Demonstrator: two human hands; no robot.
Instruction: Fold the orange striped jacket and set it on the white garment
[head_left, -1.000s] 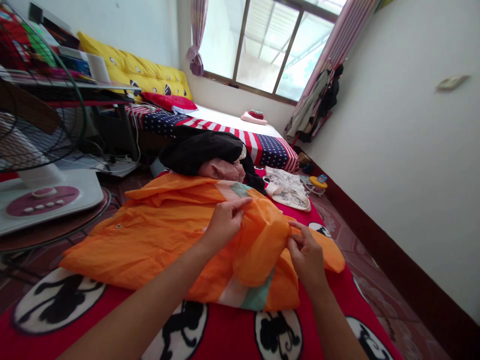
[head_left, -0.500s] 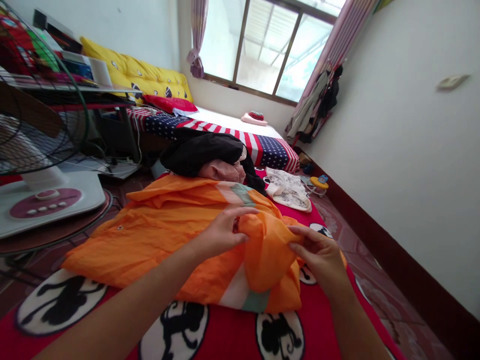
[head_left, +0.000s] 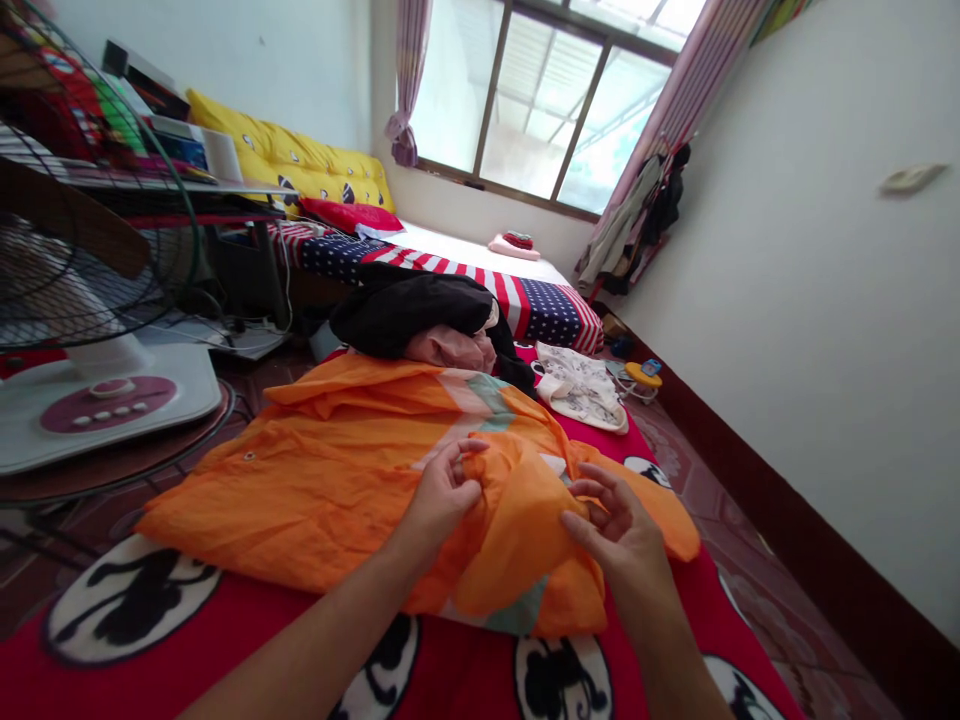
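Observation:
An orange jacket (head_left: 322, 480) with white and green stripes lies spread on a red blanket (head_left: 300, 660) printed with black figures in white ovals. My left hand (head_left: 446, 490) is closed in a pinch on a raised fold of the jacket near its right side. On the other side of that fold, my right hand (head_left: 611, 515) has its thumb in front and its fingers curled at the cloth's edge, gripping it loosely. Between the hands the orange fabric bulges and hangs down over the striped part. Part of the jacket stretches out beyond my right hand.
Black clothing (head_left: 412, 310) and a pink cloth (head_left: 454, 348) are heaped behind the jacket. A white patterned garment (head_left: 581, 390) lies to their right. A fan (head_left: 112, 400) stands at left on a round stand. Farther back is a bed (head_left: 450, 270) beneath a window.
The raised orange fold has shifted and opened toward the lower left between my hands. My right hand's fingers have loosened and spread somewhat. The camera view has shifted slightly.

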